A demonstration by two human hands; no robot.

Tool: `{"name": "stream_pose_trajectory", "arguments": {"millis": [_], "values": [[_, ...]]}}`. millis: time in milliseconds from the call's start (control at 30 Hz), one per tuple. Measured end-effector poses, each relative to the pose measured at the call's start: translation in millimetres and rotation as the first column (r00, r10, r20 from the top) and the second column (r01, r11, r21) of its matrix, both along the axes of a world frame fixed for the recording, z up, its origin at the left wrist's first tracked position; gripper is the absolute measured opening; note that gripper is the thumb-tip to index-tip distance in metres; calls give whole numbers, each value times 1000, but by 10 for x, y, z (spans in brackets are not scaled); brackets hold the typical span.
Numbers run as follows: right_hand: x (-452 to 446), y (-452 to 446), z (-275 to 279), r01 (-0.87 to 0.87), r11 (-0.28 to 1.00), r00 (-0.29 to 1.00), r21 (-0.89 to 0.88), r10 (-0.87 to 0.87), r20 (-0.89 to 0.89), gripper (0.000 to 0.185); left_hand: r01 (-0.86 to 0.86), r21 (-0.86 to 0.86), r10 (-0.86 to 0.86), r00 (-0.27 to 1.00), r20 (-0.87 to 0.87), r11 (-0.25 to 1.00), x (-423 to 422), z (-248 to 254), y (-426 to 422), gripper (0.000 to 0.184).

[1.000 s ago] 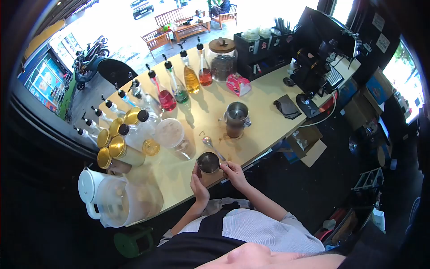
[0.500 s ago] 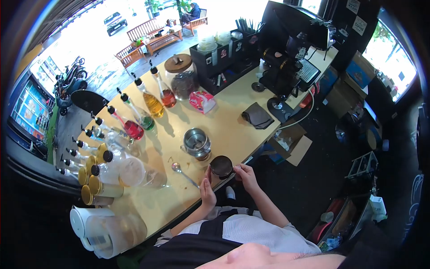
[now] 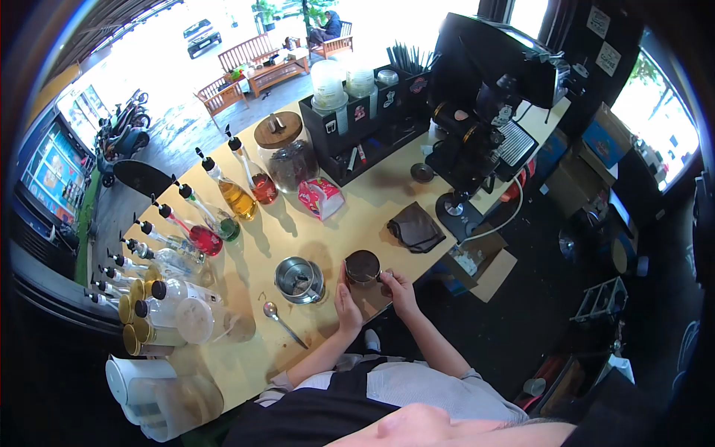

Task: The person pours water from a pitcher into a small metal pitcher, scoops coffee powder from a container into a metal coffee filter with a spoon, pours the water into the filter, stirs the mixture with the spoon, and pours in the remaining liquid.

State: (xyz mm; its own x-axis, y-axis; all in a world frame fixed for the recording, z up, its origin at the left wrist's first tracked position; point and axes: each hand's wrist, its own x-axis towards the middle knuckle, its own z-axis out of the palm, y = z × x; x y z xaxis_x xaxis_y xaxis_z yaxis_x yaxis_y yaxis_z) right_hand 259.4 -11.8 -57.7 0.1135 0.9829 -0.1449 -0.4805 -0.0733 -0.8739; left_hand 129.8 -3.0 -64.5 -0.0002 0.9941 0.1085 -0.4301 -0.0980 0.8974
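Note:
Between my hands is a small round cup (image 3: 363, 266) with a dark inside, at the near side of the table. My left hand (image 3: 347, 307) is upright along its left side, fingers pressed to the wall. My right hand (image 3: 399, 289) pinches the cup's right side, where a handle seems to be; the fingers partly cover it. To the left stands a metal pitcher (image 3: 299, 280), its inside visible from above. A metal spoon (image 3: 271, 309) lies on the table left of my left hand. A folded dark cloth (image 3: 415, 228) lies beyond my right hand.
Pump bottles of coloured syrup (image 3: 238, 203) line the far edge. Lidded jars (image 3: 201, 316) and a white-lidded jug (image 3: 175, 402) stand left. A pink packet (image 3: 322, 198), a wooden-lidded jar (image 3: 287, 160) and a black organizer (image 3: 372, 134) sit at the back, a coffee machine (image 3: 477, 134) right.
My view has shifted, so the table's things appear further left and mostly lower. Both hands have carried the cup further in over the table, nearly level with the pitcher.

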Motion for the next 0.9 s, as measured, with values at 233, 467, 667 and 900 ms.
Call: {"name": "stream_pose_trajectory", "arguments": {"millis": [233,467,667,900], "values": [[15,327,-105,-31,999,998,30,32,-54,21,-50,9,50,999,10,999,152,5,273,54],[12,430,-122,-14,1000,1000,-3,14,25,20,-61,61,58,997,44,996,190,-124,418,54],[15,437,-76,34,998,987,-53,-25,161,17,-24,83,31,996,-85,996,95,-90,389,54],[-173,303,-179,489,823,669,290,-567,480,21,41,-39,-45,992,-116,998,-175,-149,3,52]]}}
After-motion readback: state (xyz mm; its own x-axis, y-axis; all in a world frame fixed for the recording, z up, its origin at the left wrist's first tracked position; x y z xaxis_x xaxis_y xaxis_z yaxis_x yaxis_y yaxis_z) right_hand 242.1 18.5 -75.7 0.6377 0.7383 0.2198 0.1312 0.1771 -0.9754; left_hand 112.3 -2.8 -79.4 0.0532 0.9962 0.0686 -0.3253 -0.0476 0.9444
